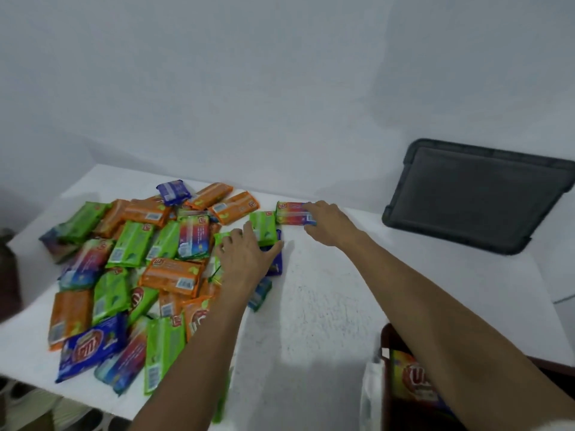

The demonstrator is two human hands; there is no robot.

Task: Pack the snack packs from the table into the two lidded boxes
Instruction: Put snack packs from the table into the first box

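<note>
Several snack packs (130,275) in green, orange, blue and rainbow wrappers lie heaped on the left half of the white table (326,306). My left hand (245,253) grips a green pack (264,227) at the heap's right edge, thumb on one side and fingers on the other, over a dark blue pack (276,262). My right hand (329,223) holds a rainbow pack (292,213) at the far middle of the table, fingers over its top edge and thumb under its right end. A dark box (389,374) at the lower right holds a rainbow pack (410,381) under my right forearm.
A dark grey lid (476,194) leans against the wall at the right back of the table. A white bag (371,396) hangs beside the box at the table's near right corner. Dark objects sit off the table's left edge.
</note>
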